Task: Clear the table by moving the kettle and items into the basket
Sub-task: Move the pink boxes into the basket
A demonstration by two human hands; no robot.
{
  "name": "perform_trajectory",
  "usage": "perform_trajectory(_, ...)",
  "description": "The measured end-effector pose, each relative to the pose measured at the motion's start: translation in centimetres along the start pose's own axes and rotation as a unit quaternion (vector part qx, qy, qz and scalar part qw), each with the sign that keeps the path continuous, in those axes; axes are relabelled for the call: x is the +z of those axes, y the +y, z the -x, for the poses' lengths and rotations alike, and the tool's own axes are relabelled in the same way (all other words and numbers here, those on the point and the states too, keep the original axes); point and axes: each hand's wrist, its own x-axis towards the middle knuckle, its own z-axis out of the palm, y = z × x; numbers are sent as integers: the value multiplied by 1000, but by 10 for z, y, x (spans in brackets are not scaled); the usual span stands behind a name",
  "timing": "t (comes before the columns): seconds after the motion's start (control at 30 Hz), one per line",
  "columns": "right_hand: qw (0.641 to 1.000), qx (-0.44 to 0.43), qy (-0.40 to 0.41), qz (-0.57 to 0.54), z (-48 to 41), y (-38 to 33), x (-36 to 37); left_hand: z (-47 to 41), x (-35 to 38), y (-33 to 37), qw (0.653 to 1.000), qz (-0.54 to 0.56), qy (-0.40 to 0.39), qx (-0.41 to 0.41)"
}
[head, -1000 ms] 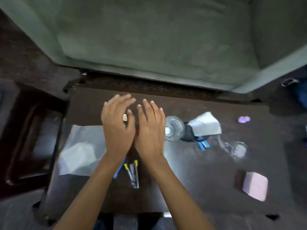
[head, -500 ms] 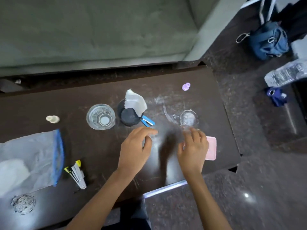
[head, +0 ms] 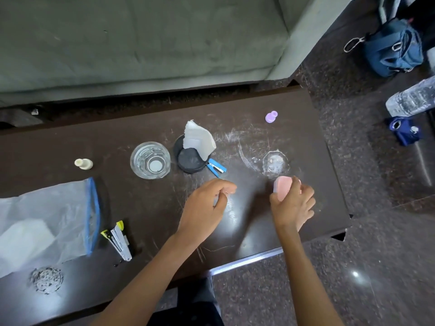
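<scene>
While right hand [head: 293, 203] clamps pink block [head: 282, 190] — light, stiff; left hand [head: 207, 205] loosely curled, empty; glass [head: 150, 160] at 10 o'clock — fragile, take by wall.

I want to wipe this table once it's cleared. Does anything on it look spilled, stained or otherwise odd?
Yes. A whitish ring mark and scuffs sit on the dark table just beyond the pink item in the right hand. A second crusty ring lies near the plastic bag.
</scene>
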Motion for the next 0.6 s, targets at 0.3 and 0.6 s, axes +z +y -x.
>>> perform_trajectory(0.3,919,-332,-29,-208,131,-134,-80,27,-128,11,996,-39,14,78)
perform_trajectory(0.6,700,-592,-247,-314,228,-299,-89,87,-330,-46,994,-63,69,62)
